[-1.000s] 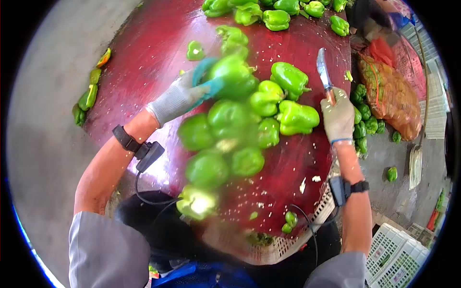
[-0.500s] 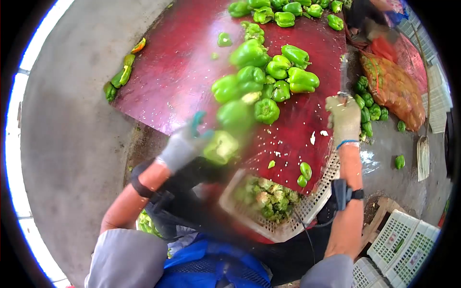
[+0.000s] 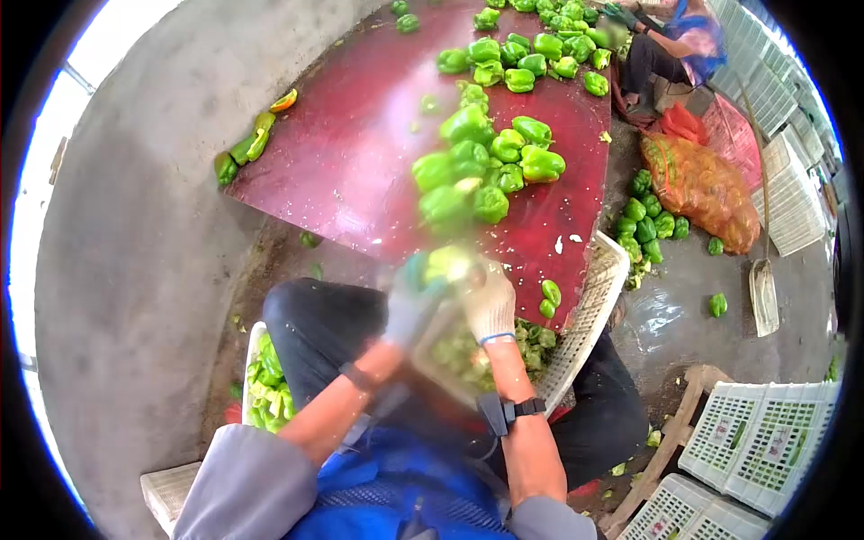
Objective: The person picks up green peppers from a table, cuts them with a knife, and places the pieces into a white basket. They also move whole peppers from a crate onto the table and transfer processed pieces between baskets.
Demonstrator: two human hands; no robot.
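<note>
In the middle of the head view, my left hand [image 3: 412,297], in a grey and teal glove, is wrapped round a green bell pepper [image 3: 447,263]. The pepper's pale end faces up, though it is blurred. My right hand [image 3: 490,300], in a cream knit glove, is closed right against the pepper's right side. Whatever its fingers hold is hidden. Below both hands, a white plastic basket [image 3: 605,274] contains pepper cores and scraps [image 3: 537,346]. Just beyond them, several whole bell peppers [image 3: 543,164] lie on the red tabletop [image 3: 351,153].
More peppers are heaped at the far end, near another person [image 3: 670,49]. On the floor to the right are loose peppers [image 3: 646,229], an orange mesh sack [image 3: 697,193] and white crates [image 3: 765,441]. A crate of cut peppers [image 3: 268,382] stands by my left leg.
My right hand has come from the table's right edge to the pepper. My left hand has carried the pepper slightly right and up, and both hands now meet above the basket. My view has shifted.
</note>
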